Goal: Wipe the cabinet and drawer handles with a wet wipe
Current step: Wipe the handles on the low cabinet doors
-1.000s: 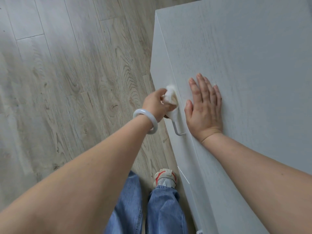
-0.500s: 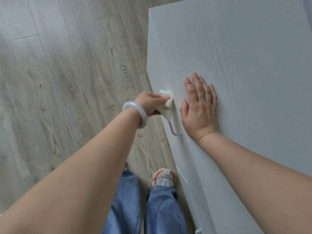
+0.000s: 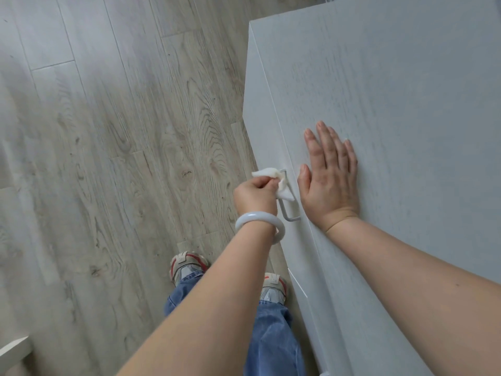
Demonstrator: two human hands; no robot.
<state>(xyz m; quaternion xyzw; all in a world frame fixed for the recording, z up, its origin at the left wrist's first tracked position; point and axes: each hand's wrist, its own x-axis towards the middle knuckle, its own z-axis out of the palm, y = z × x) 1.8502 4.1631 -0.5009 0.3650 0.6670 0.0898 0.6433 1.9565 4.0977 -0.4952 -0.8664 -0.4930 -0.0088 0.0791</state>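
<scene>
One handle (image 3: 288, 210) is being wiped at this moment, and by my judgement the task is only partly through: the wet wipe (image 3: 273, 181) is bunched over the far end of that handle, while the near end and its bend are showing bare. The left hand (image 3: 254, 196) is gripping the wipe, fingers curled round it against the bar. The right hand (image 3: 329, 175) is lying flat and empty on the cabinet top (image 3: 393, 104), fingers straight and close together, just right of the handle. Whether this handle's bare part has been cleaned cannot be told; a second fitting is peeping in at the near bottom edge (too little of it showing to judge).

The handle is a thin metal bar, bent at its ends, standing off a white drawer front (image 3: 260, 126). The wipe is a soft, crumpled white sheet. The cabinet surface is matt, pale and faintly grained. The floor (image 3: 122, 131) is grey wood-pattern plank. A smooth pale bangle (image 3: 260, 223) is sitting on the left wrist.
</scene>
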